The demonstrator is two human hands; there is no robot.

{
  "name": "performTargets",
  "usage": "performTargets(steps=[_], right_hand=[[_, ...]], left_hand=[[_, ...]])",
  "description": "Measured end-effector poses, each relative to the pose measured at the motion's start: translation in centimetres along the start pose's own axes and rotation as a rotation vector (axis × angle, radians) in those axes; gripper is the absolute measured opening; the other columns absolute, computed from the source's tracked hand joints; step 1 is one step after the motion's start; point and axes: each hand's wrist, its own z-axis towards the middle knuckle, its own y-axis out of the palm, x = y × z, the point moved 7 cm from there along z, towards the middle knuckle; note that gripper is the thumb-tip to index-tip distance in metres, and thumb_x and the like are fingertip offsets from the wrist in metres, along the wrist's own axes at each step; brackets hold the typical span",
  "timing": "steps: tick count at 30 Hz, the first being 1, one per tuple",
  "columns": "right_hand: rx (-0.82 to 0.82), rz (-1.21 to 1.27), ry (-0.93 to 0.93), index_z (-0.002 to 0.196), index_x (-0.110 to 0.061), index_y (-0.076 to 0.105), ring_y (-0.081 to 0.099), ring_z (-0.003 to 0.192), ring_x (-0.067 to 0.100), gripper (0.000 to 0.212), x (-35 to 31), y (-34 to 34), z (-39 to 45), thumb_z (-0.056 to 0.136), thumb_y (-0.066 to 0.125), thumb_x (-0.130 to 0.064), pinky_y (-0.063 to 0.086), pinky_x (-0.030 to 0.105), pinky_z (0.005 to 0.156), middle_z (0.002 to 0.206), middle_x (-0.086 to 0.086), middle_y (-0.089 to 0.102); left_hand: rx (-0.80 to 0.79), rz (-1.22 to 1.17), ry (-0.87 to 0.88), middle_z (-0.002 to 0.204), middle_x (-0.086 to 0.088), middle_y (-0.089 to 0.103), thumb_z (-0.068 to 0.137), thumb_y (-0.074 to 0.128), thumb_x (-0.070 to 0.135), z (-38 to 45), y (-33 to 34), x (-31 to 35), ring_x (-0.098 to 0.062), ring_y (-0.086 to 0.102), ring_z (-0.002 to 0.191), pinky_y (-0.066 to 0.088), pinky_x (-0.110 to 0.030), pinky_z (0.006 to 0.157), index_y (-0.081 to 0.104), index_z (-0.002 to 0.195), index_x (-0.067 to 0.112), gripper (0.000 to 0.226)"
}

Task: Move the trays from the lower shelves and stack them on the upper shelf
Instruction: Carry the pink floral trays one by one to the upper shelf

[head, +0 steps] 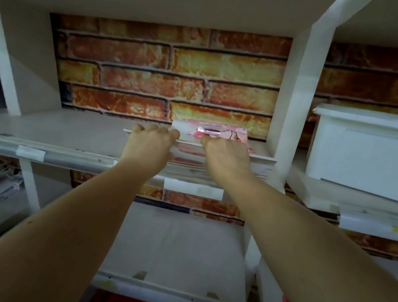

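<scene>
Before a brick-patterned wall, the upper shelf (63, 132) carries the tray (221, 141) at its right end; left hand (149, 146) and right hand (226, 155) both grip its near rim.

White tray (260, 159) with pink floral inside — flat on upper shelf (63, 132), right end, against upright post.

Dim rm: brick wall (170, 66) behind white shelving (289, 113).
</scene>
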Motion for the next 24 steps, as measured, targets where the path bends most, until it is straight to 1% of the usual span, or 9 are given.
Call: performTargets(steps=[2, 4, 8, 11, 13, 16, 18, 20, 24], right_hand=[[-0.023, -0.013, 0.016, 0.136, -0.014, 0.047, 0.062, 0.100, 0.030, 0.053, -0.2, 1.1, 0.7, 0.087, 0.048, 0.006, 0.035, 0.030, 0.067, 0.109, 0.010, 0.065], [-0.059, -0.026, 0.010, 0.128, -0.010, 0.050, 0.063, 0.098, 0.030, 0.041, -0.3, 2.0, 1.2, 0.089, 0.050, 0.003, 0.035, 0.030, 0.066, 0.108, 0.011, 0.066], [-0.129, -0.046, -0.068, 0.114, -0.008, 0.052, 0.062, 0.097, 0.030, 0.019, -0.3, 3.2, 2.2, 0.096, 0.051, -0.015, 0.037, 0.032, 0.065, 0.108, 0.011, 0.066], [-0.197, 0.016, -0.057, 0.117, -0.007, 0.050, 0.059, 0.103, 0.030, 0.039, 0.1, 3.8, 2.6, 0.099, 0.043, -0.040, 0.034, 0.031, 0.069, 0.115, 0.012, 0.062], [-0.238, 0.027, -0.040, 0.118, -0.006, 0.049, 0.057, 0.108, 0.029, 0.048, 0.4, 4.3, 2.6, 0.097, 0.040, -0.049, 0.032, 0.032, 0.071, 0.120, 0.011, 0.060], [-0.301, 0.008, -0.022, 0.122, -0.006, 0.047, 0.055, 0.113, 0.028, 0.054, 1.2, 5.1, 2.8, 0.096, 0.040, -0.053, 0.035, 0.034, 0.080, 0.124, 0.011, 0.058], [-0.331, 0.026, 0.013, 0.126, -0.007, 0.046, 0.053, 0.117, 0.028, 0.056, 1.8, 5.7, 3.0, 0.095, 0.040, -0.053, 0.036, 0.038, 0.093, 0.127, 0.012, 0.057], [-0.360, 0.043, 0.052, 0.132, -0.007, 0.042, 0.049, 0.121, 0.028, 0.060, 2.2, 6.3, 3.2, 0.095, 0.041, -0.054, 0.032, 0.042, 0.103, 0.132, 0.012, 0.054], [-0.435, 0.074, 0.148, 0.143, -0.013, 0.030, 0.039, 0.131, 0.029, 0.065, 2.8, 8.4, 3.3, 0.094, 0.043, -0.054, 0.025, 0.049, 0.109, 0.141, 0.011, 0.042]], left_hand=[[-0.014, -0.004, 0.011, 0.113, -0.006, 0.061, 0.093, 0.054, 0.028, 0.6, 1.0, -0.3, -0.025, 0.052, 0.112, 0.036, -0.038, 0.094, 0.049, 0.121, 0.017, 0.030], [-0.035, 0.008, 0.030, 0.113, -0.006, 0.061, 0.094, 0.053, 0.029, 1.0, 2.0, -0.5, -0.025, 0.052, 0.111, 0.037, -0.038, 0.094, 0.048, 0.123, 0.018, 0.032], [-0.088, 0.036, 0.086, 0.117, -0.006, 0.059, 0.095, 0.052, 0.029, 2.1, 3.5, -0.7, -0.025, 0.051, 0.112, 0.038, -0.038, 0.091, 0.045, 0.125, 0.016, 0.033], [-0.129, 0.010, 0.105, 0.119, -0.007, 0.058, 0.096, 0.049, 0.036, 2.9, 3.9, -0.3, -0.025, 0.050, 0.113, 0.038, -0.037, 0.093, 0.043, 0.123, 0.013, 0.036], [-0.177, -0.050, 0.094, 0.122, -0.009, 0.057, 0.096, 0.043, 0.046, 3.2, 4.4, 0.2, -0.026, 0.049, 0.116, 0.036, -0.038, 0.095, 0.044, 0.123, 0.012, 0.044], [-0.215, -0.128, 0.088, 0.122, -0.011, 0.057, 0.097, 0.031, 0.052, 3.4, 5.4, 1.1, -0.028, 0.049, 0.115, 0.036, -0.039, 0.095, 0.045, 0.121, 0.011, 0.050], [-0.218, -0.131, 0.093, 0.123, -0.012, 0.057, 0.097, 0.025, 0.052, 3.8, 5.8, 1.5, -0.029, 0.050, 0.115, 0.036, -0.040, 0.095, 0.045, 0.120, 0.010, 0.052], [-0.235, -0.149, 0.088, 0.125, -0.013, 0.056, 0.097, 0.022, 0.053, 4.3, 6.3, 1.8, -0.029, 0.049, 0.117, 0.036, -0.042, 0.096, 0.045, 0.120, 0.010, 0.054], [-0.288, -0.188, 0.056, 0.133, -0.012, 0.050, 0.097, 0.018, 0.054, 4.7, 8.4, 2.2, -0.029, 0.044, 0.124, 0.033, -0.045, 0.100, 0.044, 0.126, 0.012, 0.058]])
